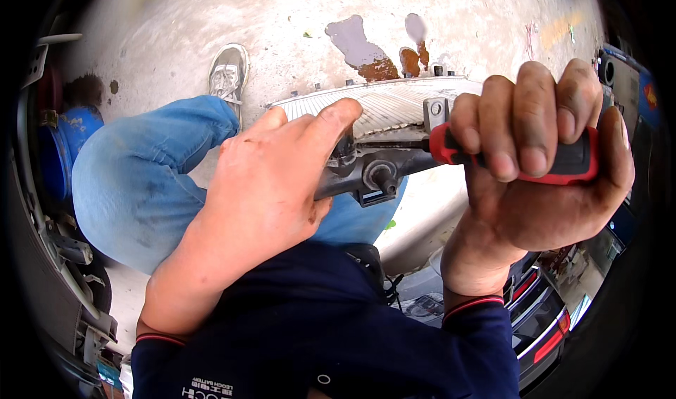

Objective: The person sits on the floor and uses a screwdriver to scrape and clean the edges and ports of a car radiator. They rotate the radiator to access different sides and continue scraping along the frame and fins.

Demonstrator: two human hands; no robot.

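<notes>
A car radiator (408, 96) with a pale finned core and a black plastic end tank (419, 162) lies in front of me, close to my lap. My left hand (260, 177) is closed round the tank, its thumb beside a dark upright fitting. In my right hand (539, 131) is a screwdriver (574, 158) with a red and black handle, held sideways in wrapped fingers. Its dark shaft runs left along the seam between core and tank, toward the fitting by my left thumb. The tip is hidden or too dark to make out. A short pipe stub (384, 179) sticks out of the tank.
My jeans-clad knee (134, 167) and grey shoe (227, 75) are on the left. Wet brown stains (373, 68) mark the concrete floor beyond the radiator. A blue drum (63, 153) stands far left, and a car with red tail lights (549, 343) is at lower right.
</notes>
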